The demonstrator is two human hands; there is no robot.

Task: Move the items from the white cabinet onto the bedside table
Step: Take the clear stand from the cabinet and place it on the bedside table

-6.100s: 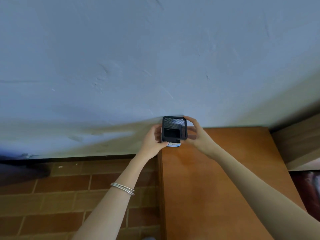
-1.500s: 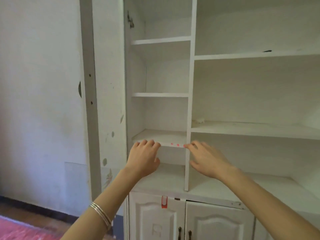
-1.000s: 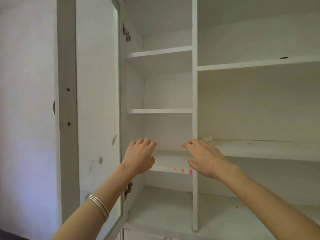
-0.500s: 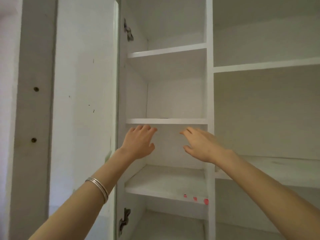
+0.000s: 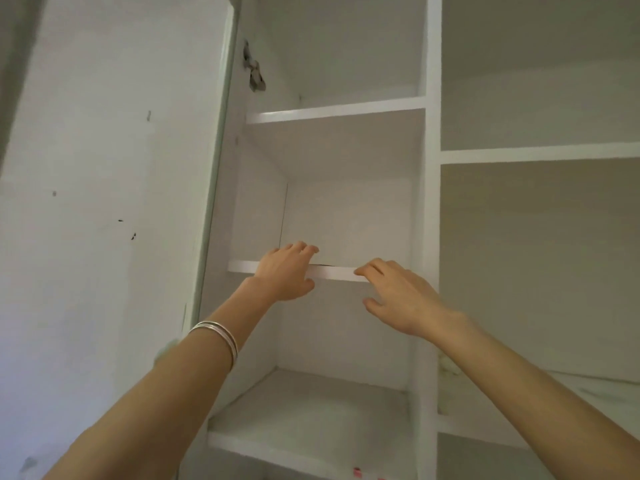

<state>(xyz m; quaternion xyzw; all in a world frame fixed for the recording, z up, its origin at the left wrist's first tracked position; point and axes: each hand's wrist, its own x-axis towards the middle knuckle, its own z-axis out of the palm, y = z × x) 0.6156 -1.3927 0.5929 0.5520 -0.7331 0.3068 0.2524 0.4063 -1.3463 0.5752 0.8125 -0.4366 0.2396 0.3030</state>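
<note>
As the head view looks up into the white cabinet [image 5: 429,209], only a thin dark edge [image 5: 325,265] shows above its middle shelf [image 5: 337,271]. Left hand [image 5: 284,271] reaches over that shelf, right hand [image 5: 398,296] just below; both grips spread, empty. Item likely flat, light; pinch its near edge.

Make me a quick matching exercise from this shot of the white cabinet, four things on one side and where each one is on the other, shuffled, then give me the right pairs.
Things:
1. left hand
2. right hand
3. bracelets
4. hinge

Places:
A. high on the cabinet's left inner wall
B. around the left wrist
C. fingers over the front edge of the middle shelf
D. open, just in front of that shelf, beside the upright divider

Pairs: 1-C, 2-D, 3-B, 4-A
</note>
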